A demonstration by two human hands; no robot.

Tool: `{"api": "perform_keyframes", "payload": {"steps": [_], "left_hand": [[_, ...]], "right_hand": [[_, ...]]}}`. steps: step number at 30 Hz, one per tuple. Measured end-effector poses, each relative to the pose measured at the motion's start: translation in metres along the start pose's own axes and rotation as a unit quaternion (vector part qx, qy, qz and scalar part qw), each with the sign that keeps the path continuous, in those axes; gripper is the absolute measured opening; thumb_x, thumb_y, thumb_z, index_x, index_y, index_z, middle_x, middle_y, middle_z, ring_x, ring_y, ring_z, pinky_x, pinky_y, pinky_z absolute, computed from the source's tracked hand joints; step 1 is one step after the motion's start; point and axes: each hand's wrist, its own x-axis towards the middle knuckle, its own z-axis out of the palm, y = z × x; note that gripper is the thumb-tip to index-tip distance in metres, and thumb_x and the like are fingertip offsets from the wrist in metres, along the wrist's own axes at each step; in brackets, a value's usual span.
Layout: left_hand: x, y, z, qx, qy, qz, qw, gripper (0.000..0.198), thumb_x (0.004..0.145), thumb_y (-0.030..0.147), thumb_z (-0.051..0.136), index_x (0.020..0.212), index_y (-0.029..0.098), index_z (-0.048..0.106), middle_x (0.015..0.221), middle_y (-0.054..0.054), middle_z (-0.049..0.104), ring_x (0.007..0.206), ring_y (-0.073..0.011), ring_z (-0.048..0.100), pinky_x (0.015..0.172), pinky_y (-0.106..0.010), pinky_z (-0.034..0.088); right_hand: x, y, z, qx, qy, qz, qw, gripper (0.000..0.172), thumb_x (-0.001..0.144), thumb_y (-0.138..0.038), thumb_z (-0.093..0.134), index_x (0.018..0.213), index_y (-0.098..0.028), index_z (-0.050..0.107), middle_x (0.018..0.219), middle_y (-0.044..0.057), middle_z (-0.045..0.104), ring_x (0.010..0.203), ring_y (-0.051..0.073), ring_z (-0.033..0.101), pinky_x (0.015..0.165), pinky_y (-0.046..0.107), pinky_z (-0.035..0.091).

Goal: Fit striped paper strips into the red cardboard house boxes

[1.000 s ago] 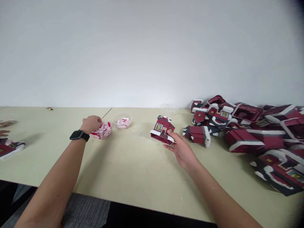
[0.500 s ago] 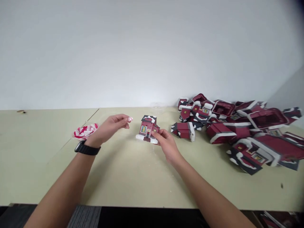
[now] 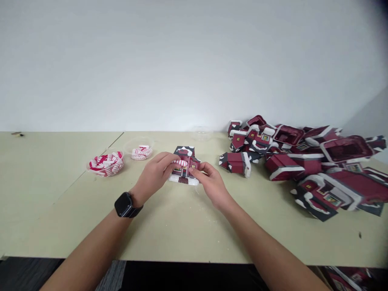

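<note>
At the middle of the tabletop [image 3: 176,222], I have a little dark red house [image 3: 184,181] between my two hands. Its black and white roof points to twelve o'clock and its white bottom edge points to six. I can't tell if that edge touches the tabletop.

My right grip [image 3: 212,184] comes in at four o'clock and holds the house by its side, with my thumb on the front. My left grip [image 3: 155,171] comes in at nine o'clock. It pinches a red and white stripy piece [image 3: 181,163] and has it at the front of the house, up over the door. My fingers hide one end of the piece. I wear a black watch [image 3: 123,204] on my left wrist, at eight o'clock from the house.

Over at nine o'clock is a clear bowl [image 3: 87,166] full of more stripy bits [image 3: 106,163]. Between nine and ten, nearer to me, is a second bowl [image 3: 127,148] with just a few inside. Up at one o'clock is a see-through dish [image 3: 201,132], near the pale wall [image 3: 188,64].

Out at three o'clock, one more house [image 3: 235,163] lies on its side. Past it is a big pile of houses [image 3: 306,163], all in a jumble.
</note>
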Motion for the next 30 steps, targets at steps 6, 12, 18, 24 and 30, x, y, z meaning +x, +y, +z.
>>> {"api": "perform_keyframes", "payload": {"steps": [6,12,18,24,30], "left_hand": [[-0.005,-0.006,-0.004,0.115,0.031,0.116,0.986,0.013,0.104,0.022,0.061,0.110,0.020,0.072,0.107,-0.008,0.077,0.092,-0.0181,0.072,0.079,-0.031,0.058],[-0.004,-0.006,-0.007,0.120,0.011,0.135,0.983,0.016,0.102,0.023,0.063,0.114,0.021,0.074,0.104,-0.007,0.078,0.088,-0.0163,0.074,0.077,-0.029,0.060],[-0.002,-0.005,-0.007,0.045,-0.002,0.099,0.994,0.018,0.103,0.022,0.061,0.113,0.021,0.077,0.095,-0.006,0.077,0.082,-0.0153,0.071,0.071,-0.028,0.057],[-0.002,-0.006,-0.008,0.026,-0.013,0.080,0.996,0.021,0.105,0.023,0.060,0.112,0.021,0.079,0.085,-0.004,0.072,0.069,-0.0131,0.063,0.062,-0.027,0.049],[-0.001,-0.008,-0.011,0.013,-0.033,0.086,0.996,0.022,0.103,0.020,0.059,0.112,0.024,0.079,0.084,-0.003,0.070,0.071,-0.0132,0.063,0.062,-0.027,0.048]], "right_hand": [[-0.003,-0.002,-0.001,0.003,-0.008,0.018,1.000,0.049,0.067,-0.059,0.089,0.075,-0.023,0.057,0.078,-0.002,0.066,0.073,0.017,0.056,0.069,0.029,0.042],[-0.002,-0.002,-0.002,-0.018,0.003,0.017,1.000,0.049,0.066,-0.060,0.088,0.071,-0.023,0.055,0.074,-0.002,0.064,0.071,0.017,0.055,0.067,0.029,0.040],[0.001,0.004,-0.006,-0.047,-0.019,0.016,0.999,0.049,0.072,-0.058,0.085,0.070,-0.024,0.051,0.073,-0.002,0.066,0.070,0.018,0.054,0.065,0.030,0.037],[0.002,0.004,-0.009,-0.070,-0.026,0.033,0.997,0.050,0.074,-0.058,0.083,0.066,-0.024,0.048,0.065,-0.005,0.055,0.065,0.016,0.047,0.063,0.030,0.032],[0.000,-0.003,-0.008,-0.070,-0.028,0.062,0.995,0.046,0.072,-0.059,0.083,0.067,-0.023,0.054,0.067,-0.003,0.058,0.067,0.016,0.049,0.063,0.030,0.030]]}}
